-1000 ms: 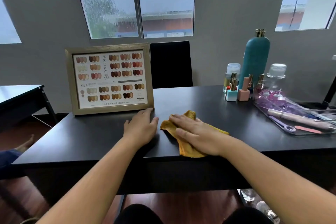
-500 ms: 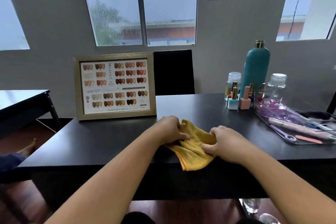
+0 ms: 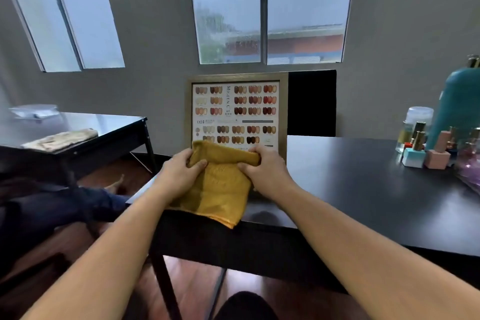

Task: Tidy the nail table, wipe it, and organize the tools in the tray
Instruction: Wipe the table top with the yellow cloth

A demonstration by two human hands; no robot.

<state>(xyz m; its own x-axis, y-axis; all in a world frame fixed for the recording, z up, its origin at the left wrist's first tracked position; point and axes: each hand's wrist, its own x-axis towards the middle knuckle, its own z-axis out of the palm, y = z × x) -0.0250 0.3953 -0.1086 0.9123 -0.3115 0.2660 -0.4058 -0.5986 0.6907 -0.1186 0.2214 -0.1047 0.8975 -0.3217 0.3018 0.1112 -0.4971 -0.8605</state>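
Note:
A yellow cloth (image 3: 220,189) hangs lifted above the left end of the black nail table (image 3: 363,189), its lower edge drooping over the table's front edge. My left hand (image 3: 179,174) grips the cloth's top left corner and my right hand (image 3: 265,169) grips its top right corner. Behind the cloth stands the framed nail colour chart (image 3: 236,109), its lower part hidden by the cloth. Only the edge of the clear tool tray (image 3: 470,176) shows at the far right.
A tall teal bottle (image 3: 459,109), a clear jar (image 3: 418,117) and several small polish bottles (image 3: 439,153) stand at the table's right. A black chair back (image 3: 311,104) is behind the table. A second dark table (image 3: 78,135) with a folded towel stands left. A person's leg (image 3: 65,208) lies low left.
Both hands gathered the cloth off the tabletop and lifted it by its top corners. The view has swung left, so the tray has almost left the frame.

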